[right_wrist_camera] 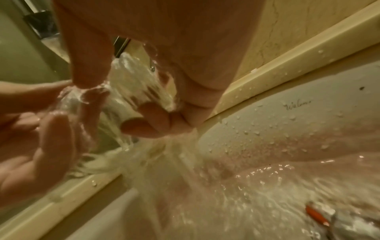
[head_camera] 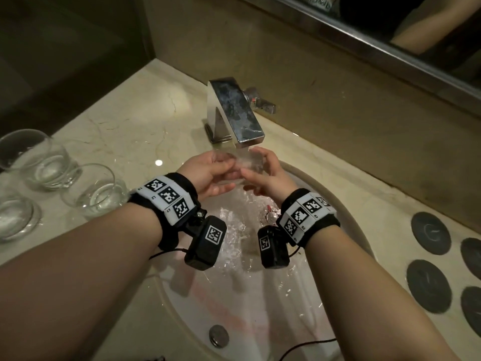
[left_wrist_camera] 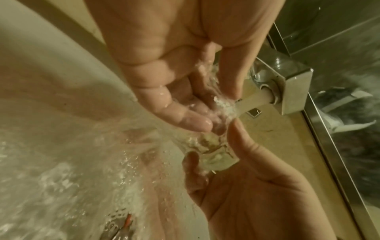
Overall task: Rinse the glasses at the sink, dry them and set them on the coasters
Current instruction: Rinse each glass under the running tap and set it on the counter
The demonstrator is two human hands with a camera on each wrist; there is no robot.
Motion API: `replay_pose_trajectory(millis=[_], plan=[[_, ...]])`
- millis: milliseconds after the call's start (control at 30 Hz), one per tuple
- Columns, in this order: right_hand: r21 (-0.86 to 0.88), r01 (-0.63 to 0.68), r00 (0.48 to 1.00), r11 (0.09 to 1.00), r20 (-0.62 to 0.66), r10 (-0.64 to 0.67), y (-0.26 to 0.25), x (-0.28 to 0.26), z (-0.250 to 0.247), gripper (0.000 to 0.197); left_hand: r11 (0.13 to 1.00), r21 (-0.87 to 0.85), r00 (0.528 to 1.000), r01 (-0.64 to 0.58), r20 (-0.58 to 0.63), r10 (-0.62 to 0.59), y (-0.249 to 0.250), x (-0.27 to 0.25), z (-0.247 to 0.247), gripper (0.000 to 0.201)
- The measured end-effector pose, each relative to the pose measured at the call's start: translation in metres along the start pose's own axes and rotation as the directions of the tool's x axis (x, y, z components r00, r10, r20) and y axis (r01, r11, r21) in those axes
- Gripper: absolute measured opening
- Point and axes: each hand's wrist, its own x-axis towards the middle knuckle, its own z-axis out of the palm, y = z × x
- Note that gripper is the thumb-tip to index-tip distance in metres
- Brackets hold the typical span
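Countertop (head_camera: 135, 108) of pale marble wraps the white sink (head_camera: 346, 220), which takes up the near middle of the head view, its drain plug (head_camera: 219, 336) at the near end. At the far edge stands the square chrome tap (head_camera: 235, 114), running; water sheets down into the basin.

Rinsing looks to be the step in hand. Both hands meet right under the spout around one clear glass (head_camera: 240, 165). The left hand (head_camera: 208, 175) has its fingers curled round the glass from the left, and the right hand (head_camera: 268, 175) cups and grips it from the right, thumb on the far side. The glass lies tilted in the stream, and the wrist views show water breaking over it and the fingers.

By my reckoning the task is early: nothing stands on a coaster, and drying has not begun. The next move calls for turning the wet, slippery glass so water reaches inside, then tipping it out with a firm grip; no cloth is in view.

Counts: three more glasses (head_camera: 52, 162) wait on the counter at the left, close together, making four glasses seen in all. Four dark round coasters (head_camera: 430, 233) lie on the counter at the right, some cut by the frame edge.
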Motion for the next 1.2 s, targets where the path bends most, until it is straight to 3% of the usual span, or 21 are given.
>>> replay_pose_trajectory(millis=[267,367,400,533,600,700,867,1100,1200], plan=[[0.056,0.01,0.999,0.998,-0.042,-0.007,0.0,-0.002,-0.004,0.051,0.999,0.039,1.0,-0.019,-0.007,0.02,-0.001,0.002,0.003,0.011],[0.003,-0.067,0.994,0.998,-0.088,0.067,-0.006,0.001,-0.003,0.041,0.997,0.068,0.999,-0.03,0.012,0.03,-0.001,0.002,0.001,0.02],[-0.034,-0.113,0.99,0.993,-0.088,0.11,-0.008,0.003,-0.002,0.044,0.996,0.08,0.999,-0.033,0.026,0.031,-0.001,0.002,0.001,0.022],[-0.04,-0.335,0.942,0.941,-0.001,0.335,-0.01,0.01,0.004,0.097,0.984,0.166,0.998,-0.066,0.035,0.061,-0.005,-0.001,0.001,0.026],[-0.047,-0.295,0.955,0.954,0.02,0.296,-0.008,0.011,0.005,0.089,0.981,0.171,0.996,-0.087,0.016,0.086,-0.006,-0.002,-0.001,0.026],[-0.002,-0.159,0.987,0.987,0.032,0.159,-0.009,0.003,0.002,0.051,0.989,0.124,0.996,-0.086,-0.014,0.088,-0.006,-0.003,-0.004,0.026],[-0.082,-0.033,0.999,0.996,0.017,0.035,-0.005,-0.002,-0.004,0.066,0.998,0.008,0.996,-0.068,-0.05,0.069,-0.007,-0.001,-0.003,0.023],[-0.044,-0.021,1.0,0.999,-0.022,0.02,-0.007,-0.005,-0.003,0.059,0.998,0.012,0.997,-0.068,-0.039,0.068,-0.005,-0.003,-0.001,0.023],[-0.076,-0.084,0.995,0.994,-0.061,0.079,-0.01,-0.003,0.001,0.053,0.998,-0.008,0.997,-0.065,-0.038,0.065,-0.002,-0.005,-0.002,0.025]])
